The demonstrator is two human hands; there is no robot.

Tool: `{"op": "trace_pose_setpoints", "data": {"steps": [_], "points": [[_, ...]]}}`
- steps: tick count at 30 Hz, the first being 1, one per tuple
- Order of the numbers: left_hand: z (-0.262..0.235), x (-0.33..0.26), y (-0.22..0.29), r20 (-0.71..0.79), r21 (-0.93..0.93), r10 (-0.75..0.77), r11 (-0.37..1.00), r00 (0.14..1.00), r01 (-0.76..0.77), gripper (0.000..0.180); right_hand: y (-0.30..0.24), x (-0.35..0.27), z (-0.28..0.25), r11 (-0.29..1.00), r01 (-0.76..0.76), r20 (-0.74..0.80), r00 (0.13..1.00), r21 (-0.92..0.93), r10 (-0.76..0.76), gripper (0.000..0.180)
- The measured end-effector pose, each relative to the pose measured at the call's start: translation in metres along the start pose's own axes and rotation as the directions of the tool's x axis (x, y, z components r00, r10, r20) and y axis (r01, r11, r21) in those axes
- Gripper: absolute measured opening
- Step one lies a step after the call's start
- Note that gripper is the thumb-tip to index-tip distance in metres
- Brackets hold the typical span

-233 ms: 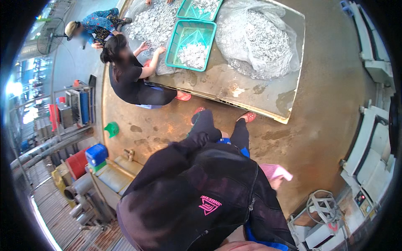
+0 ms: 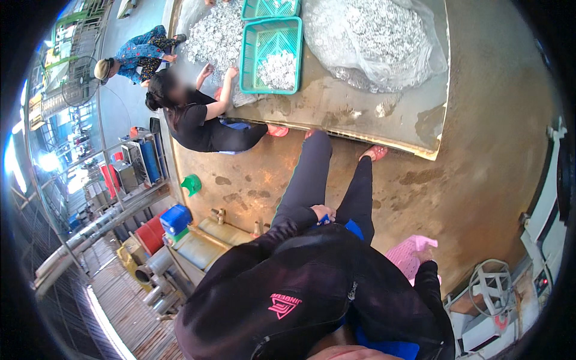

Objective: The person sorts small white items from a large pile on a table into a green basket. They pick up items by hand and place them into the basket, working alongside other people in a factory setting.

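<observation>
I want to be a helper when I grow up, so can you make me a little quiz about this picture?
1. Which one is closer to the pink item: the camera wearer's left hand or right hand?

2. Pick one. What colour is the front basket, the one with pale pieces in it?
A) red
B) blue-green
C) yellow

3. True or false: in the picture, the big pile with clear plastic around it lies to the right of that basket.

Key: 1. right hand; 2. B; 3. true.
</observation>
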State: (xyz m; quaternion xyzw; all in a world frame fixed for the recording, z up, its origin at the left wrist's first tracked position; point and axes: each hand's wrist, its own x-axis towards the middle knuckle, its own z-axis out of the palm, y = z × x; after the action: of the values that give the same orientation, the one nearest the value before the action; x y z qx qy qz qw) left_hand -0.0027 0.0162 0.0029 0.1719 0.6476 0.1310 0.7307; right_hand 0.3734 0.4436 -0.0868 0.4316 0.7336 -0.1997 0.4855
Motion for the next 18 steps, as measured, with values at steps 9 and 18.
{"op": "trace_pose_setpoints", "data": {"steps": [9,18], "points": [[-0.097,-0.036,0.018,-0.917,0.201,0.141,0.972,0.373,0.125,0.027,-0.062,-0.032,0.082,0.992,0.056,0.521,0.847,0.114,-0.108,0.087],[-0.22,0.032,-0.005,-0.757,0.077,-0.074,0.977,0.649,0.2,0.066,-0.146,0.013,0.124,0.971,0.205,0.495,0.836,0.122,-0.239,0.092]]}}
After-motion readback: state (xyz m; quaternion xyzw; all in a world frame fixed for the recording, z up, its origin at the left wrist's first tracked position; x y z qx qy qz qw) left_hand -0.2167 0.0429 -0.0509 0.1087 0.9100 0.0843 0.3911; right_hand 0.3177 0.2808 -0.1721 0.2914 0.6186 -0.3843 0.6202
